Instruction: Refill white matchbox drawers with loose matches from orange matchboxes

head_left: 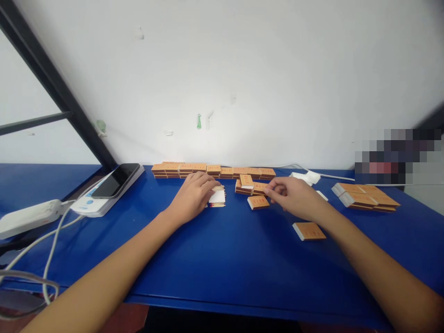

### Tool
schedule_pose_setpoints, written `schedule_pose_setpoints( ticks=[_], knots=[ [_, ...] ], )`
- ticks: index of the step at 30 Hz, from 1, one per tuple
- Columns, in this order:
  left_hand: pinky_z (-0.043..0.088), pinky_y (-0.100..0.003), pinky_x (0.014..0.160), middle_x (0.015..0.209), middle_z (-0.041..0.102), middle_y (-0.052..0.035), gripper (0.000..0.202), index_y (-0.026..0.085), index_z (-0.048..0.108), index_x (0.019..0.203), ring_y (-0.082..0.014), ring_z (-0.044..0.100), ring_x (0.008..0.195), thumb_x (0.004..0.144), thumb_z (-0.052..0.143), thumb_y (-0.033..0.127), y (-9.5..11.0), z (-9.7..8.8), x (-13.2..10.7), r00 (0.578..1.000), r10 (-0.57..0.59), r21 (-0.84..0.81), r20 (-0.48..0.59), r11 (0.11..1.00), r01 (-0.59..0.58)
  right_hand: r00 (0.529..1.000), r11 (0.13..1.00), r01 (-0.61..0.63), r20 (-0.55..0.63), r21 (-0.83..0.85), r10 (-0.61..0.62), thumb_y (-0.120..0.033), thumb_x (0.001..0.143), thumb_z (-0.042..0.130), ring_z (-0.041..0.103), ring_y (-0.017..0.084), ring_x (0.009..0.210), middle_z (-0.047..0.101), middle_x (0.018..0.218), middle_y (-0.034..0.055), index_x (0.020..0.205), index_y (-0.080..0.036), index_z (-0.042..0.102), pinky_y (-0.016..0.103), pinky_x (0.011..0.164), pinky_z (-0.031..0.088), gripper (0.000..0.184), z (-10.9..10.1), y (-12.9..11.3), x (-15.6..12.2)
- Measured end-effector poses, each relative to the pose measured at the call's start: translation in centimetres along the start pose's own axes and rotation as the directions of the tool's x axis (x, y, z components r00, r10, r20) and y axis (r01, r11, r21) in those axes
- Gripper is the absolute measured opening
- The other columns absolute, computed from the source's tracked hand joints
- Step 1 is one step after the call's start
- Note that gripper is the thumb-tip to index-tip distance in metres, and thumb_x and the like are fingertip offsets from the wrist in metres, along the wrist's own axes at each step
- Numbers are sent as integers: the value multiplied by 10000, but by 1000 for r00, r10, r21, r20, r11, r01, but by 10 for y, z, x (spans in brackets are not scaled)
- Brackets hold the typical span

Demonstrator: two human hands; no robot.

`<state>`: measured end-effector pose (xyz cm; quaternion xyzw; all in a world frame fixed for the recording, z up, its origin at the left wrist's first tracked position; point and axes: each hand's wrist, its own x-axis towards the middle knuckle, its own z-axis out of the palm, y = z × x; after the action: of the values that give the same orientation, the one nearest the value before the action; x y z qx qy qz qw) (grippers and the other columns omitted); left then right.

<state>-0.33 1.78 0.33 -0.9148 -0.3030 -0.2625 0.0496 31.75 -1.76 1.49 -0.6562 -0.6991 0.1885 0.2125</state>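
Curled over a small pile of matches, my left hand has its fingertips at the pile's far left edge. A white piece lies on top of these matches; my fingers partly cover it. My right hand pinches the right end of an orange matchbox between thumb and fingers. That box sits in a low stack, beside another matchbox lying on top. Just in front of the stack is a single matchbox. Nearer me, below my right wrist, lies one more matchbox.
A long row of stacked matchboxes runs along the wall on the blue table. Bundled matchboxes lie at right, near white scraps. At left are a phone on a white box, a power strip and cables.
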Motion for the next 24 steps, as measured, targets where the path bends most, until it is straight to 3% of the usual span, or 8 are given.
schedule_pose_setpoints(
  ticks=[4, 6, 9, 15, 24],
  knots=[
    [473, -436, 888, 1089, 746, -98, 248, 171, 742, 1095, -265, 610, 1056, 1071, 510, 257, -2, 0, 0, 1000, -8, -14, 8, 1000, 8, 1000, 1000, 8, -6, -15, -8, -466, 940, 604, 676, 187, 666, 763, 791, 39, 854, -223, 677, 290, 586, 439, 268, 1, 0, 0],
    [485, -438, 914, 1084, 746, -91, 263, 181, 738, 1164, -257, 612, 1047, 1052, 576, 354, -2, -1, 0, 999, 2, -57, 38, 998, 0, 1000, 1000, 14, -7, -21, -14, -462, 942, 599, 672, 182, 657, 760, 781, 37, 848, -221, 679, 285, 580, 433, 271, 1, 0, 0],
    [493, -455, 972, 1135, 732, -97, 438, 185, 693, 1309, -265, 615, 1087, 986, 680, 481, -1, 0, -1, 996, 24, -95, 87, 995, -15, 1000, 1000, 16, -8, -20, -16, -453, 942, 593, 670, 179, 651, 755, 767, 34, 839, -219, 680, 284, 582, 435, 270, 1, -1, 1],
    [501, -466, 980, 1143, 731, -98, 413, 194, 670, 1353, -276, 626, 1117, 979, 708, 364, -5, 2, -3, 995, 28, -62, 92, 998, -22, 1000, 1000, 15, -19, -2, -15, -459, 936, 596, 659, 178, 637, 748, 756, 33, 839, -221, 678, 286, 574, 430, 269, 0, -1, 0],
    [522, -456, 958, 1101, 762, -112, 383, 172, 698, 1279, -281, 653, 1114, 979, 703, 411, -6, -4, -1, 999, 19, -37, -30, 999, -20, 998, 998, 53, -24, -20, -53, -468, 924, 602, 633, 171, 620, 720, 721, 23, 812, -218, 672, 284, 570, 407, 283, 1, 1, -1]
  ],
)
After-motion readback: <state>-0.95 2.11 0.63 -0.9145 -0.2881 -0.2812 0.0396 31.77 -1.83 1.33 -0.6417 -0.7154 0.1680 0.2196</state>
